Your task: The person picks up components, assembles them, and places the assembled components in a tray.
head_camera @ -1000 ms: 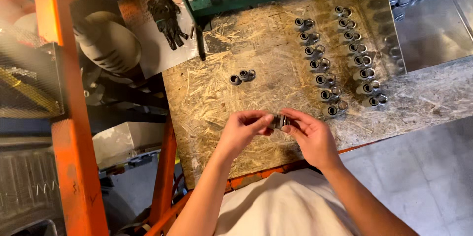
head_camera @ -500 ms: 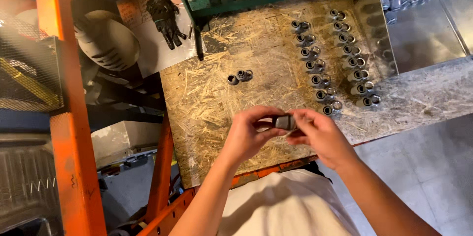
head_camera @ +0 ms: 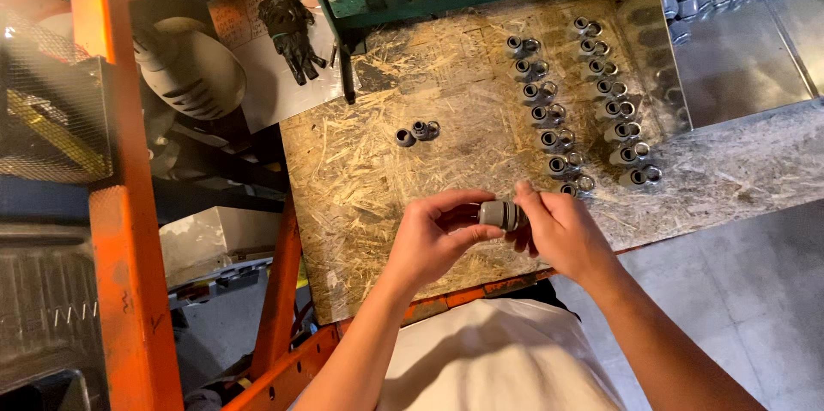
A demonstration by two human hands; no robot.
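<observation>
Both hands meet over the near edge of the counter (head_camera: 412,179), forearms angling in from below. My left hand (head_camera: 429,235) is curled, thumb and fingertips pinching one end of a small grey cylindrical fitting (head_camera: 500,214). My right hand (head_camera: 562,231) is closed on the other end, index finger lying over its top. Fitting sits between both hands, held just above the chipboard, axis roughly horizontal. 2 rows of similar fittings (head_camera: 584,111) lie just beyond my right hand; 3 loose pieces (head_camera: 416,132) sit further left. Metal tray (head_camera: 738,59) at far right.
</observation>
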